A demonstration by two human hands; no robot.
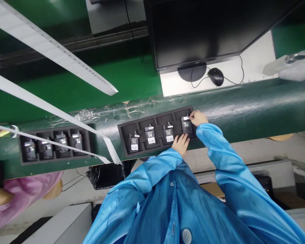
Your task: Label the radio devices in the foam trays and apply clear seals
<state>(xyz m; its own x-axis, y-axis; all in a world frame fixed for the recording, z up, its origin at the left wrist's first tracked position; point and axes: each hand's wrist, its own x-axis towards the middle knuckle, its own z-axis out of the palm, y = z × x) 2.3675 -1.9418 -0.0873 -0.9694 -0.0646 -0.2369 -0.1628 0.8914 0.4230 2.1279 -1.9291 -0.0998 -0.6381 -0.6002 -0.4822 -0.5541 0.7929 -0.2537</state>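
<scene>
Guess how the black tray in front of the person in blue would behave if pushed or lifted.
The black tray looks foam-like, so it might be light and give slightly. Lying broad and flat, it would probably slide rather than tip. Its four handheld devices sit in recesses, so they'd likely travel with it.

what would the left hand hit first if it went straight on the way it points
The left hand would probably meet the rightmost black handheld device, though depth is unclear and it might pass above.
</scene>
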